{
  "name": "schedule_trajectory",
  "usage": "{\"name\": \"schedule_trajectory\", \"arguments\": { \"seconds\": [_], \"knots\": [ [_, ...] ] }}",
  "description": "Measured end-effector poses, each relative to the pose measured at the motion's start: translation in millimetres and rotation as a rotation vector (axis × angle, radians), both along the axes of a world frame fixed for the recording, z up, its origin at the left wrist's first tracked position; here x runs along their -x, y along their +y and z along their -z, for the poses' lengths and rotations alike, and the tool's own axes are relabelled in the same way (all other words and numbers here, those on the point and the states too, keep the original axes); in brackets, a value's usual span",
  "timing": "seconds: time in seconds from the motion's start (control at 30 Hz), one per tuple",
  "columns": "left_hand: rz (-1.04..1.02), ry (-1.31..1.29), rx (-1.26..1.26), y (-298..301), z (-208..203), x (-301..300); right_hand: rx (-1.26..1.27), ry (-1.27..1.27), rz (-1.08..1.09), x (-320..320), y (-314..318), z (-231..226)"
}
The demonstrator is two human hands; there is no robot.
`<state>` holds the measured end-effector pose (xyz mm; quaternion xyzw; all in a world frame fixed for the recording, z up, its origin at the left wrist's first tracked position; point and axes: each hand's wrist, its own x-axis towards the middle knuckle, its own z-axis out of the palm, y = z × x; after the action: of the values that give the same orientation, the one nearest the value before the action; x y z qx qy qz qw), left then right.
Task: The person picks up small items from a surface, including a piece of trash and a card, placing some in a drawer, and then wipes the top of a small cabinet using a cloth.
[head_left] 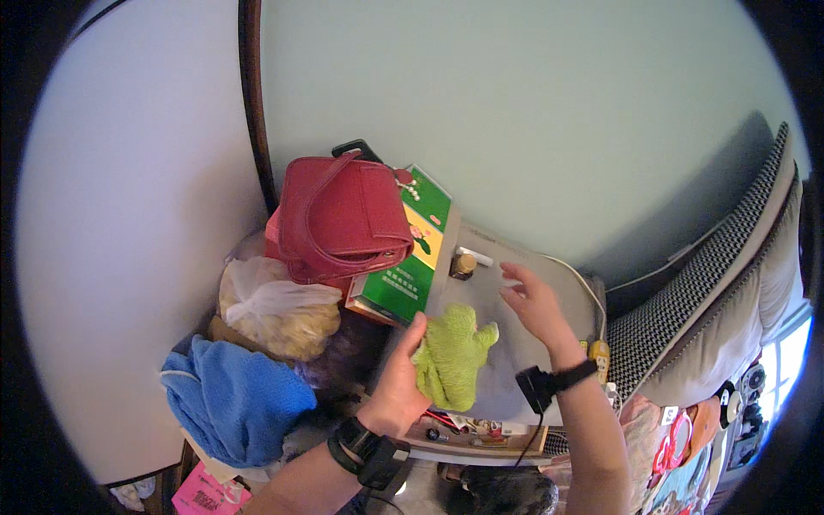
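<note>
"In the head view, where's the light-green cloth (455,360)?"
"Gripped by the left hand (396,386), just right of it, long axis roughly front to back, over the grey nightstand top (515,369). The right hand (536,311) is farther off, loosely parted, empty."
"Around them?"
"Red handbag (356,206) and green box (399,290) leftward; pale wall (532,112) behind."

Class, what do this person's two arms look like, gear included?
The left forearm shows no sleeve, with dark bands and a boxy black device at the wrist. The right forearm, also sleeveless, wears a black strap carrying a black block, from which a thin dark cable hangs.
</note>
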<state>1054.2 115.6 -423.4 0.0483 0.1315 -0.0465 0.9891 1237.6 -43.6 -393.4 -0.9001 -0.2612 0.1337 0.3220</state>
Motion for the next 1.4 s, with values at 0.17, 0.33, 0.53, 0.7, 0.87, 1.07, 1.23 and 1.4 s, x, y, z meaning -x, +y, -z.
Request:
{"name": "schedule_trajectory", "arguments": {
  "seconds": [0.17,0.33,0.53,0.7,0.87,1.07,1.23,1.4],
  "knots": [
    [-0.092,0.009,0.115,19.0,5.5,-5.5,0.228,-0.445,0.024,-37.0,38.7,63.4],
    [-0.116,-0.132,0.17,21.2,18.2,-13.1,0.304,-0.378,0.156,-29.9,25.8,57.3],
    [-0.031,-0.08,0.086,12.7,17.0,-3.9,-0.69,0.67,0.347,54.0,-34.6,14.9],
    [0.258,-0.19,-0.367,-10.0,-11.1,8.3,-0.959,0.985,0.346,137.9,-91.8,-25.1],
    [0.684,-0.379,-0.756,-31.7,-10.3,25.3,-0.964,1.048,0.353,190.5,-133.4,-17.0],
    [0.346,-0.28,-0.534,-26.6,-25.5,35.6,-0.466,0.707,0.461,217.7,-210.4,50.2],
    [0.151,-0.445,-0.365,-6.3,12.0,11.8,-0.216,0.454,0.407,224.8,-220.2,106.7],
    [0.146,-0.428,-0.458,-17.6,9.8,4.3,-0.09,0.316,0.301,218.0,-215.4,128.3]
  ]
}}
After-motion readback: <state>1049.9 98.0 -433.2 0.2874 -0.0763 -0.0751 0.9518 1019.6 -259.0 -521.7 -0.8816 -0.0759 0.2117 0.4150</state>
